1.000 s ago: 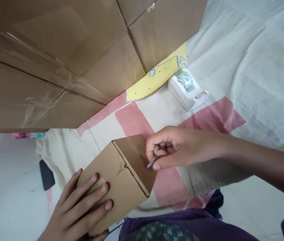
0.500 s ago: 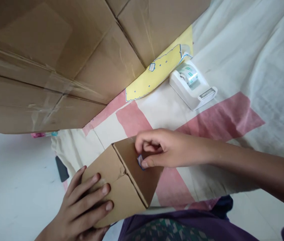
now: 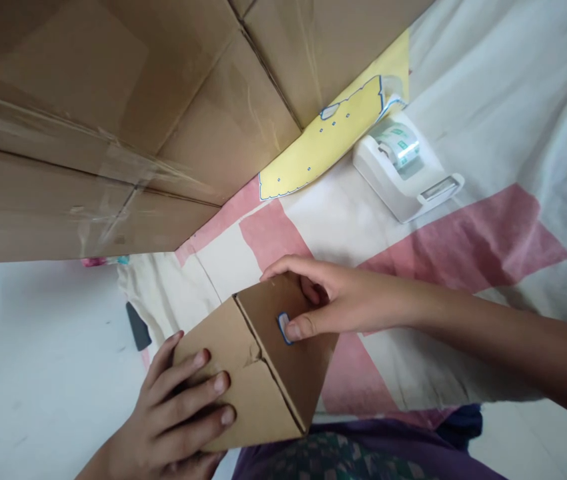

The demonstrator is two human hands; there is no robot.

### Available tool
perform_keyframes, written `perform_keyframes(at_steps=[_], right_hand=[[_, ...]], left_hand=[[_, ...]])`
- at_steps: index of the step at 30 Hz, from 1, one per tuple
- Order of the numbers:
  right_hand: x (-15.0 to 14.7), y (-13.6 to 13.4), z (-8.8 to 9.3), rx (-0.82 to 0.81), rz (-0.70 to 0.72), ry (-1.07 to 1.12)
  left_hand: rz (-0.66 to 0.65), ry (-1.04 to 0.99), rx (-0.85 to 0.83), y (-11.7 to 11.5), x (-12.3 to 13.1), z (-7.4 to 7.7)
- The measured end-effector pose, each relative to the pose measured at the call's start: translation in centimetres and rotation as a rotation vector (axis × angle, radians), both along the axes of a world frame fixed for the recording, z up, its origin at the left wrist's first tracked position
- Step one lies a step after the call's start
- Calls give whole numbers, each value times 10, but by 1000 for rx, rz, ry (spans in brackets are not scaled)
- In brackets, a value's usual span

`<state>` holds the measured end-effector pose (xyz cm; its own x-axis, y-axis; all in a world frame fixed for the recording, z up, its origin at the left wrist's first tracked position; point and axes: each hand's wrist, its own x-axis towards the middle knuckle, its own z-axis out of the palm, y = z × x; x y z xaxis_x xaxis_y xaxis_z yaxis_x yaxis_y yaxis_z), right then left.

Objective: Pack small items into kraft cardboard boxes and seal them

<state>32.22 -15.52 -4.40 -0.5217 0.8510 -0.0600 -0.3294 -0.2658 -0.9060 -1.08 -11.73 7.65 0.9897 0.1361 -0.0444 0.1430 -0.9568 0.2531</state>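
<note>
A small brown cardboard box (image 3: 243, 327) is tilted in front of me. My left hand (image 3: 178, 400) grips its left part, fingers spread over the near face and the thumb out of sight beneath. On the right face sits a small blue-edged sticker (image 3: 285, 328). The thumb of my right hand (image 3: 321, 293) presses on that sticker and covers part of it. Its other fingers reach over the box's far edge, where their tips are partly hidden.
Big taped cartons (image 3: 183, 127) stand at the back left. Beside them lies a yellow sticker sheet (image 3: 323, 150) with blue outlines. A white tape dispenser (image 3: 408, 173) rests on the pink and white cloth (image 3: 438, 253). A dark object (image 3: 137, 327) lies at the cloth's left edge.
My right fingers have uncurled and moved over the box's far edge, while the thumb stays at the sticker. More of the sticker shows flat on the face. The whole view has shifted slightly.
</note>
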Motion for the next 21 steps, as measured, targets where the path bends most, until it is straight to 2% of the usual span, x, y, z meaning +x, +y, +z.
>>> perform_keyframes(at_steps=[8, 14, 21], right_hand=[[7, -7, 0, 82, 82, -52], [9, -13, -5, 138, 68, -54], [3, -11, -6, 155, 15, -84]], left_hand=[[-22, -7, -11, 1, 4, 0], [-141, 27, 23, 9, 6, 3], [-88, -6, 14, 6, 3, -1]])
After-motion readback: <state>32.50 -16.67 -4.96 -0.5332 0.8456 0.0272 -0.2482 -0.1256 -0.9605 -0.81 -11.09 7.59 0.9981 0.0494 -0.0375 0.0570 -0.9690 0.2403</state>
